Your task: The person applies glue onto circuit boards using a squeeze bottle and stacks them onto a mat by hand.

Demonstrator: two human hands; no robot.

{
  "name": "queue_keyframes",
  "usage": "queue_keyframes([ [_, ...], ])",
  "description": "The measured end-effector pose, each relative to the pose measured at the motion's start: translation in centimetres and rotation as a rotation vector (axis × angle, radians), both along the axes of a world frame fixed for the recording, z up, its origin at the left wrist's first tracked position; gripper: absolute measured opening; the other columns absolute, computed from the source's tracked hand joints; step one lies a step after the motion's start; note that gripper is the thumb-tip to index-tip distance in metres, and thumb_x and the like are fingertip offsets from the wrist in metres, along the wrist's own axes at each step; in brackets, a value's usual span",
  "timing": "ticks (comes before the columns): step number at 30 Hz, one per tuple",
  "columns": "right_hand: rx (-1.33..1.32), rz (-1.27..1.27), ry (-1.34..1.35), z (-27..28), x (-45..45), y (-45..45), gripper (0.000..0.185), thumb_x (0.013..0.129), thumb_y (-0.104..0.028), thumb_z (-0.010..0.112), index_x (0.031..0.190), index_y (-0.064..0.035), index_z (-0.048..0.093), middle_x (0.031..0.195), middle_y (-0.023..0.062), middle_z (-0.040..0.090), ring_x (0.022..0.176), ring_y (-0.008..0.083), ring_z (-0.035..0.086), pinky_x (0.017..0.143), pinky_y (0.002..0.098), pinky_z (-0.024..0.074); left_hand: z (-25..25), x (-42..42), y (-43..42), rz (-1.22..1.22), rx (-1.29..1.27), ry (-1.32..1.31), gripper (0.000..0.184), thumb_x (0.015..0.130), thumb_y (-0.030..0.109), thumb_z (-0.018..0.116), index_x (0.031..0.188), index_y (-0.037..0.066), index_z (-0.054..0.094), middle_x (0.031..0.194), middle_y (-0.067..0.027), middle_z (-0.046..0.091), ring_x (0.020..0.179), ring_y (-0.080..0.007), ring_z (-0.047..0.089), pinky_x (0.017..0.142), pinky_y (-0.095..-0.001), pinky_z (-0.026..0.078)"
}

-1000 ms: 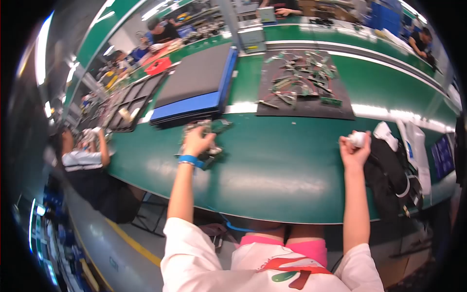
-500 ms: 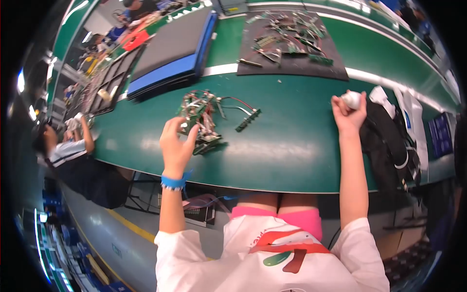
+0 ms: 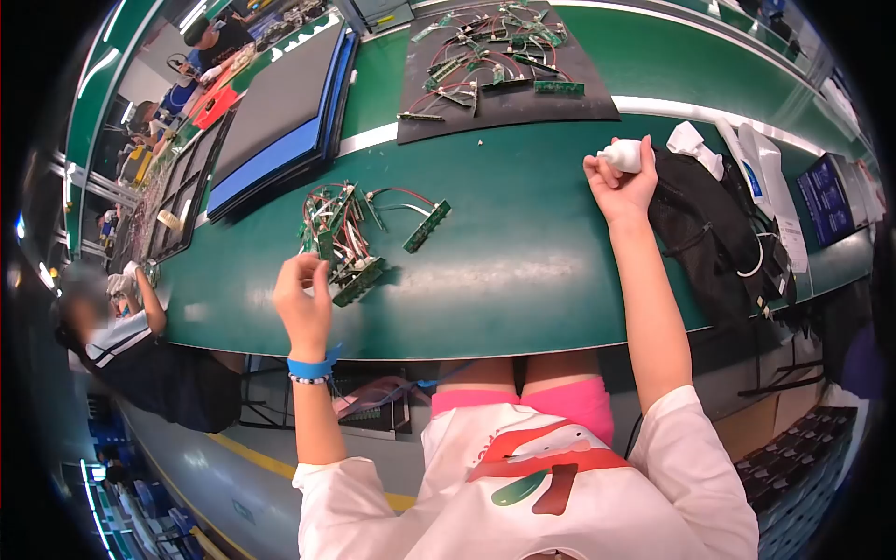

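Note:
My left hand (image 3: pixel 303 296) is at the near left side of a bunch of green circuit boards (image 3: pixel 341 233) tangled with red, white and black wires. Its fingers are loosely bent and the thumb stands apart; I see nothing held between them. From the bunch, one wired board (image 3: pixel 427 226) lies off to the right on the green table (image 3: pixel 504 280). Raised at the right, my right hand (image 3: pixel 623 191) is closed around a small white squeeze bottle (image 3: pixel 627 156), its narrow nozzle pointing left.
A dark mat (image 3: pixel 509 126) at the back bears several wired boards. Stacked grey and blue foam sheets (image 3: pixel 280 112) stand at back left. A black bag (image 3: pixel 709 233), crumpled white tissue (image 3: pixel 695 147) and a blue box (image 3: pixel 826 198) lie right. Another person (image 3: pixel 121 317) sits at left.
The whole view has shifted, with the table's things now further left. My left thumb has come nearer its fingers. The bottle stays in my right hand, its nozzle now showing.

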State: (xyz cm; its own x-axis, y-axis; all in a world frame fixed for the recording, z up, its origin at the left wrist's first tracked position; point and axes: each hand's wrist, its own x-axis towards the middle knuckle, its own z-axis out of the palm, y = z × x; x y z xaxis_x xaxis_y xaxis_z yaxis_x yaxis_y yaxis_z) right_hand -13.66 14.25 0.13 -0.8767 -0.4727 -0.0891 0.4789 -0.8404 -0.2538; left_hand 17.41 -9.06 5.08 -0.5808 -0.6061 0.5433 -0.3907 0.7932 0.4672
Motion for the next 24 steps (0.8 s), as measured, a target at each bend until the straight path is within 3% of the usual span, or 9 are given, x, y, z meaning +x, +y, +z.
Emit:
queue_keyframes([
  [2,0.008,-0.005,0.003,-0.1,-0.1,0.0,0.044,0.072,-0.040,0.055,0.079,0.0018,0.046,0.054,0.0058,0.037,0.035,0.0122,0.022,0.058,0.0306,0.0364,0.4,-0.1,-0.8,0.081,0.004,-0.007,0.014,0.067,0.004,0.060,0.077,0.001,0.051,0.078,-0.0093,0.054,0.055,-0.0176,0.052,0.051,-0.0276,0.041],
  [6,0.025,0.002,-0.006,0.1,0.2,-0.1,0.044,0.072,-0.040,0.055,0.079,0.0019,0.046,0.055,0.0060,0.038,0.035,0.0122,0.022,0.058,0.0303,0.0365,-1.9,-0.4,-3.1,0.017,-0.099,-0.171,0.015,0.067,0.007,0.060,0.076,0.000,0.051,0.075,-0.0100,0.053,0.055,-0.0187,0.052,0.052,-0.0290,0.041],
  [10,0.036,-0.013,-0.011,0.0,0.2,0.1,0.045,0.072,-0.041,0.055,0.080,0.0019,0.046,0.055,0.0062,0.038,0.035,0.0122,0.022,0.057,0.0300,0.0366,-0.7,-0.7,-4.8,0.132,-0.195,0.014,0.011,0.071,0.009,0.057,0.076,0.001,0.051,0.067,-0.0109,0.054,0.057,-0.0207,0.054,0.052,-0.0295,0.042],
  [12,0.030,-0.017,-0.025,-0.1,0.0,0.1,0.045,0.072,-0.041,0.055,0.080,0.0017,0.046,0.055,0.0063,0.039,0.034,0.0122,0.023,0.057,0.0300,0.0367,-0.1,-0.2,-7.5,0.208,-0.099,0.180,0.015,0.075,0.011,0.055,0.083,0.001,0.048,0.068,-0.0101,0.056,0.057,-0.0168,0.054,0.051,-0.0276,0.042],
  [14,0.019,-0.006,-0.008,-0.1,-0.1,0.0,0.044,0.072,-0.041,0.055,0.080,0.0014,0.046,0.055,0.0065,0.039,0.034,0.0122,0.023,0.057,0.0299,0.0368,2.4,-0.2,-8.5,0.095,0.159,0.416,0.020,0.078,0.013,0.052,0.090,-0.001,0.044,0.070,-0.0082,0.056,0.061,-0.0131,0.054,0.052,-0.0249,0.043],
  [17,0.023,0.006,-0.010,-0.3,0.0,-0.1,0.044,0.072,-0.042,0.055,0.080,0.0006,0.046,0.055,0.0067,0.040,0.034,0.0122,0.023,0.056,0.0297,0.0368,5.7,-0.2,-9.4,0.028,0.226,0.568,0.022,0.080,0.012,0.049,0.094,-0.002,0.041,0.074,-0.0078,0.056,0.064,-0.0116,0.053,0.056,-0.0225,0.043],
  [20,0.021,0.023,0.006,-0.5,-0.1,-0.2,0.044,0.072,-0.042,0.055,0.079,0.0003,0.046,0.054,0.0063,0.040,0.034,0.0121,0.023,0.056,0.0294,0.0369,8.8,-1.9,-5.9,0.121,-0.013,0.366,0.022,0.079,0.009,0.050,0.096,-0.002,0.041,0.076,-0.0078,0.054,0.064,-0.0101,0.051,0.058,-0.0209,0.041],
  [23,0.018,0.018,-0.016,-0.2,0.1,-0.1,0.044,0.072,-0.042,0.055,0.079,0.0001,0.046,0.054,0.0059,0.040,0.034,0.0122,0.023,0.054,0.0296,0.0367,10.1,-3.9,-4.3,-0.104,-0.280,0.404,0.026,0.077,0.007,0.053,0.098,-0.001,0.041,0.079,-0.0073,0.053,0.063,-0.0078,0.047,0.057,-0.0197,0.038],
  [24,0.024,0.013,-0.020,-0.2,0.1,-0.1,0.043,0.072,-0.042,0.055,0.078,-0.0001,0.047,0.054,0.0058,0.040,0.034,0.0123,0.024,0.054,0.0298,0.0368,10.4,-4.5,-2.6,-0.146,-0.169,0.347,0.027,0.076,0.006,0.054,0.099,0.000,0.041,0.078,-0.0063,0.052,0.064,-0.0067,0.046,0.056,-0.0181,0.037],
])
